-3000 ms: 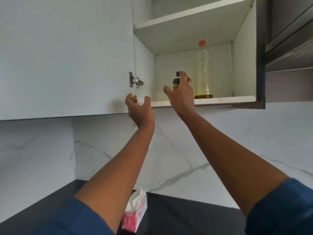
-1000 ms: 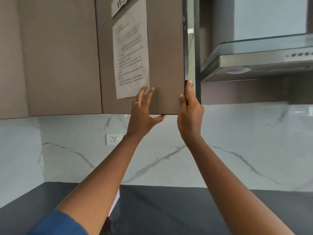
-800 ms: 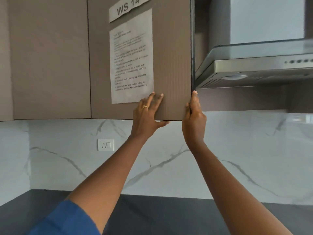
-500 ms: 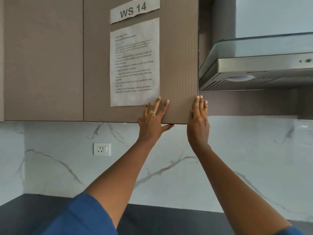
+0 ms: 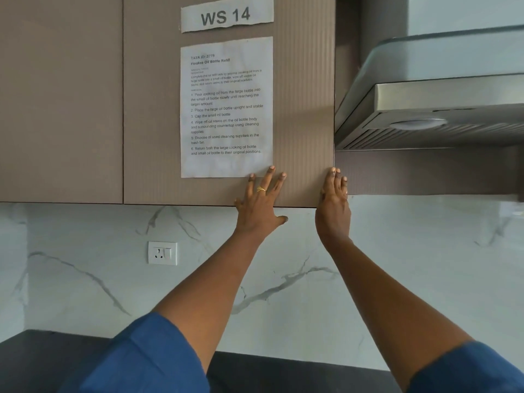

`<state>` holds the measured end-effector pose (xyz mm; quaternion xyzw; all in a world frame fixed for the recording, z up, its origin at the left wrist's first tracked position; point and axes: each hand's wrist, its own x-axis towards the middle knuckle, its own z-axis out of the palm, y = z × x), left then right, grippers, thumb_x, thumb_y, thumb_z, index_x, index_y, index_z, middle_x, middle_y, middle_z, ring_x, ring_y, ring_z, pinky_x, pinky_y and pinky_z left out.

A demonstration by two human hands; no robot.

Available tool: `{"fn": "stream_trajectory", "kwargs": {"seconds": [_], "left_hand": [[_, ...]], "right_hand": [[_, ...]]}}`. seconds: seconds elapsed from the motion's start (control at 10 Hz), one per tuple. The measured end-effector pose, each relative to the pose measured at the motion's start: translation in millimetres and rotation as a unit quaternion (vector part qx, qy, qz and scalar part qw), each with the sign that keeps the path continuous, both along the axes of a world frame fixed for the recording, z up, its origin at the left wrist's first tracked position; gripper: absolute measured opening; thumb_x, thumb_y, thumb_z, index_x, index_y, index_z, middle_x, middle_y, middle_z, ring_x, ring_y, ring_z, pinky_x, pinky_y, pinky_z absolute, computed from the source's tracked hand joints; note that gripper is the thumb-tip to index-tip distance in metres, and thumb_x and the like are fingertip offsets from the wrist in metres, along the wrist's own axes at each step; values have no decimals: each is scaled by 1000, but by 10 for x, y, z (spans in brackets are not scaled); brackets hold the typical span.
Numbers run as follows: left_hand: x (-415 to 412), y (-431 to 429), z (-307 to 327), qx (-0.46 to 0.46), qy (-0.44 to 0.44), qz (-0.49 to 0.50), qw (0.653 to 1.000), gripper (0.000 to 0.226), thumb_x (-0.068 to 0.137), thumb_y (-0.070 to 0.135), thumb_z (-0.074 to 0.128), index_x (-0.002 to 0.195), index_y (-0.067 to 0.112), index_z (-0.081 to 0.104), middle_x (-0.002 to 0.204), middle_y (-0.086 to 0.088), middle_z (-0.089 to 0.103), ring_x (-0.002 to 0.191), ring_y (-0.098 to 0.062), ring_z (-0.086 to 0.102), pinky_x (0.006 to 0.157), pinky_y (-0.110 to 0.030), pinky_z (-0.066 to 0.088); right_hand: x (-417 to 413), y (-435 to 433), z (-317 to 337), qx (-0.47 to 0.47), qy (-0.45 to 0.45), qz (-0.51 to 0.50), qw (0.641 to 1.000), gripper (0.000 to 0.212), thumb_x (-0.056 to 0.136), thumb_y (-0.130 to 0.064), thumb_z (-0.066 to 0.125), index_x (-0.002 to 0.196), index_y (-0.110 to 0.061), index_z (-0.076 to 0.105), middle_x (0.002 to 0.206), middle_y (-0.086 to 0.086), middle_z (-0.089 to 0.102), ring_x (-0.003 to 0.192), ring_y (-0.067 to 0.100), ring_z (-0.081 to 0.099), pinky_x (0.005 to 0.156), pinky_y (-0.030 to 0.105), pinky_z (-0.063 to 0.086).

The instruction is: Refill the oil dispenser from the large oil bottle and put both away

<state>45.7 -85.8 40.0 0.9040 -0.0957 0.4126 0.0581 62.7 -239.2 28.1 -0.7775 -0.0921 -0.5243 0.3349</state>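
You are pressing the door (image 5: pixel 158 114) flush now, where three seconds ago the cabinet was standing open with both bottles on its lower shelf. Your left hand (image 5: pixel 262 207) is lying flat and open on the door's lower corner, fingers spread. Your right hand (image 5: pixel 334 204) is resting open along the door's right edge, beside the hood (image 5: pixel 442 109). The bottles are hidden behind the door. A sheet (image 5: pixel 226 107) is hanging on it, under a "WS 14" label (image 5: pixel 226 16).

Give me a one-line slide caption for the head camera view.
Both hands, left hand and right hand, press flat on the closed cabinet door bearing the instruction sheet.
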Motion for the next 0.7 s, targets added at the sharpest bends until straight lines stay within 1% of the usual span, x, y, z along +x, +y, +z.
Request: {"fn": "stream_trajectory", "kwargs": {"seconds": [0.1, 0.2, 0.3, 0.4, 0.5, 0.6, 0.7], "left_hand": [[67, 21, 12, 1, 12, -14, 1000, 100, 76, 45, 68, 144, 42, -5, 152, 20, -17, 143, -28, -8, 98, -67, 31], [101, 22, 10, 1, 14, -14, 1000, 99, 77, 42, 68, 144, 43, -6, 152, 20, -19, 143, -29, -9, 99, -67, 27], [66, 9, 16, 4, 22, -13, 1000, 99, 78, 39, 67, 144, 42, -8, 152, 19, -20, 143, -29, -11, 100, -67, 25], [-12, 31, 53, 18, 40, -19, 999, 96, 80, 36, 66, 145, 39, -4, 154, 16, -16, 143, -30, -8, 103, -64, 27], [-108, 123, 79, 54, 43, -17, 997, 91, 81, 27, 62, 147, 35, 0, 156, 9, -8, 142, -33, 3, 107, -53, 32], [-179, 278, 7, 25, -3, 35, 999, 86, 85, 21, 58, 148, 29, 0, 157, 3, 1, 140, -33, 11, 104, -43, 37], [-281, 449, -39, 32, -9, 31, 999, 75, 91, 27, 51, 148, 17, 3, 157, 0, 2, 143, -30, 5, 113, -42, 20]], "right_hand": [[79, -8, -17, 1, 18, 5, 1000, 61, 96, 7, 25, 149, -14, 5, 158, 2, 6, 145, 21, 0, 114, 38, 17], [112, 5, -22, 9, 17, 10, 1000, 65, 93, 11, 25, 149, -15, 4, 158, 2, 6, 145, 20, 0, 114, 37, 17], [111, 16, -13, 0, 25, -10, 1000, 68, 92, 12, 26, 149, -14, 2, 158, 3, 5, 145, 21, 0, 115, 39, 17], [74, 42, 6, -22, 55, -56, 997, 69, 93, 11, 30, 149, -15, -2, 158, 2, -1, 145, 23, -4, 115, 37, 9], [-42, 66, -18, -58, 77, -113, 989, 74, 91, 12, 31, 148, -16, -5, 157, 0, -12, 144, 26, -11, 114, 34, -1], [-173, 138, -104, -115, 85, -148, 979, 72, 90, 10, 29, 148, -13, -7, 156, 1, -17, 143, 28, -14, 114, 36, -5], [-310, 344, -124, -145, 114, -124, 975, 60, 98, -4, 26, 147, -8, -9, 156, 6, -16, 143, 27, -13, 115, 37, -4]]}}
